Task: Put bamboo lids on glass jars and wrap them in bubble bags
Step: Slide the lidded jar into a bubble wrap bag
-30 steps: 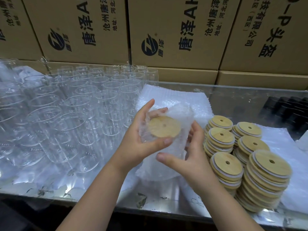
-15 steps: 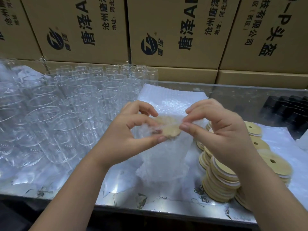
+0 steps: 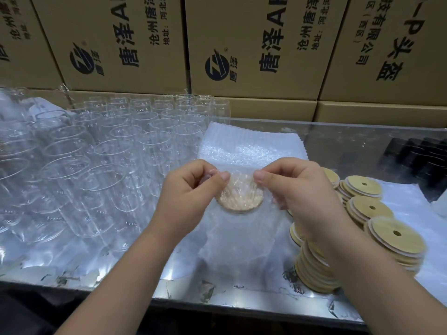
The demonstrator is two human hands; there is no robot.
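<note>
A glass jar with a bamboo lid (image 3: 240, 197) stands on the table inside a clear bubble bag (image 3: 238, 240). The bag's top flap lies folded over the lid, so the lid shows through the plastic. My left hand (image 3: 191, 192) pinches the flap at the lid's left edge. My right hand (image 3: 300, 189) pinches the flap at the right edge. Both thumbs point toward each other over the lid.
Many open glass jars (image 3: 104, 155) crowd the left half of the table. A pile of flat bubble bags (image 3: 246, 143) lies behind the hands. Stacks of bamboo lids (image 3: 377, 216) stand at the right. Black items (image 3: 420, 160) and cardboard boxes (image 3: 254, 44) sit behind.
The bag's flap has been pulled down flat over the lid. My two hands have moved apart to the lid's left and right edges.
</note>
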